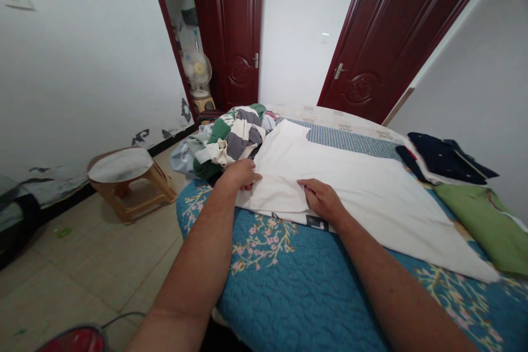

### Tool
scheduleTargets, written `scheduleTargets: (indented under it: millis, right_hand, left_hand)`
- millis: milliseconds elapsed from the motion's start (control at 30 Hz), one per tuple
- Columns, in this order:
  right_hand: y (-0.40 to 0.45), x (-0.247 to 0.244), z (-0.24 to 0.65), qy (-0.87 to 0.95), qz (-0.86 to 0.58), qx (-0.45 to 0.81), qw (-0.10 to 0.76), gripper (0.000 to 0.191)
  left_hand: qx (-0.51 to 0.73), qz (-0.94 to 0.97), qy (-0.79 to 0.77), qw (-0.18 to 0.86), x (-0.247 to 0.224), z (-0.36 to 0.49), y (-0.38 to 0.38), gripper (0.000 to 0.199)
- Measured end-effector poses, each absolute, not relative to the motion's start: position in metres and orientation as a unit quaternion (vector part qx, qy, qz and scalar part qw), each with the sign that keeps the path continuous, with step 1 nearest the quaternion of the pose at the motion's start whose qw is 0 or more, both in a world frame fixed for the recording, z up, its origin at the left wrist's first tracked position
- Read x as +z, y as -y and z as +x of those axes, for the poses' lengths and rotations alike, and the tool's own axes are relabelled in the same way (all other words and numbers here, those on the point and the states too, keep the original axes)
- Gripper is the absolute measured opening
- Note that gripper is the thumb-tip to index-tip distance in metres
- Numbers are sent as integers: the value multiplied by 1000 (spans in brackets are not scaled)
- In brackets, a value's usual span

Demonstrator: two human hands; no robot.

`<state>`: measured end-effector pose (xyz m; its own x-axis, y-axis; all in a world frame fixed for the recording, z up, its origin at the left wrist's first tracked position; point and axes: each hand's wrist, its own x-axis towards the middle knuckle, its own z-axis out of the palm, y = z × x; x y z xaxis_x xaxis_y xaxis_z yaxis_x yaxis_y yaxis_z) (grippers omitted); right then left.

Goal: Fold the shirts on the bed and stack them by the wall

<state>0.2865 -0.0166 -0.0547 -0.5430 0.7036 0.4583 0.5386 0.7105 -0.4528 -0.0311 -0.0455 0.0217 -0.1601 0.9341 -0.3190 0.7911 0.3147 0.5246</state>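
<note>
A white T-shirt (363,181) lies spread flat across the bed-like surface, its near side folded inward. Over its left end, my left hand (242,174) is closed, pinching the cloth with the fingertips. My right hand (324,199) is closed on the folded near part of the same shirt, index finger stretched along the fabric. Between the two hands the cloth shows soft creases. A dark printed patch (317,222) peeks out under the near edge by my right wrist. Some fingertips of both hands are hidden.
A heap of crumpled clothes (243,135) sits left of the shirt. On the right are folded dark clothes (445,157) and a green garment (482,225). A blue floral quilt (289,286) covers the surface. A plastic stool (127,176) stands left on the floor.
</note>
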Motion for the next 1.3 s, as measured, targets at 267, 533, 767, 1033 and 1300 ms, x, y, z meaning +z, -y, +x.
scheduleTargets:
  millis: [267, 533, 767, 1033, 1300]
  right_hand:
    - [15, -53, 287, 845, -384, 162, 334, 42]
    - [15, -55, 280, 823, -446, 140, 322, 30]
    - [17, -55, 278, 843, -432, 101, 305, 28]
    - [32, -39, 269, 844, -391, 39, 365, 42]
    - [45, -42, 253, 882, -441, 71, 149, 64]
  left_hand:
    - [208, 558, -730, 335, 8, -31, 36, 38]
    - [239, 577, -731, 275, -1, -37, 28, 33]
    - [198, 621, -742, 155, 1, -32, 31, 31]
    - [276, 702, -654, 63, 18, 10, 38, 32]
    - [118, 815, -566, 41, -32, 66, 31, 51]
